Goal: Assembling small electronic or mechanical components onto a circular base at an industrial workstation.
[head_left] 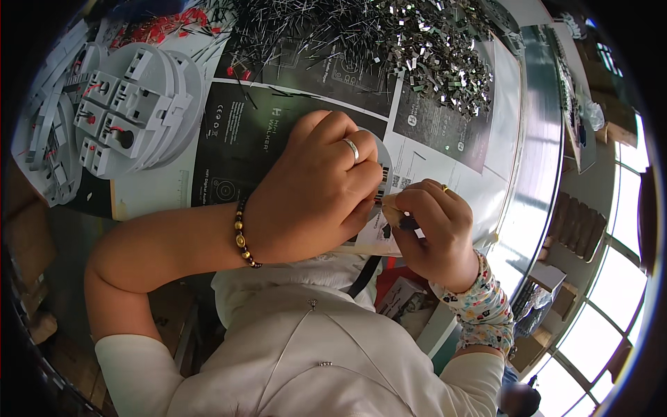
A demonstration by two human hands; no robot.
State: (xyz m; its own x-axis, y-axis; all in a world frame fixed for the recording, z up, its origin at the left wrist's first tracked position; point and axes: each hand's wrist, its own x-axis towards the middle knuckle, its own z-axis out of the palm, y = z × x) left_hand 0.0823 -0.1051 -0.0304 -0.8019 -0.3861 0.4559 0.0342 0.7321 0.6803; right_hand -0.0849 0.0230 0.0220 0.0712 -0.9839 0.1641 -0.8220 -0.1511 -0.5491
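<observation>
My left hand (323, 184), with a ring and a beaded bracelet, is closed over a grey round plastic part (383, 149). Its back hides most of that part, so only a pale curved rim shows beyond the knuckles. Close on its right, my right hand (436, 226) is pinched, thumb and index finger together near the part's lower edge. A small dark bit shows between those fingers, too hidden to name. Both hands work just above the table's near edge.
Stacked grey round plastic parts (132, 104) with moulded compartments and red wires stand at left. Thin dark pins (319, 35) and small shiny metal pieces (438, 55) lie heaped at the far side. Red bits (163, 28) lie far left. Printed dark sheets (243, 132) cover the table.
</observation>
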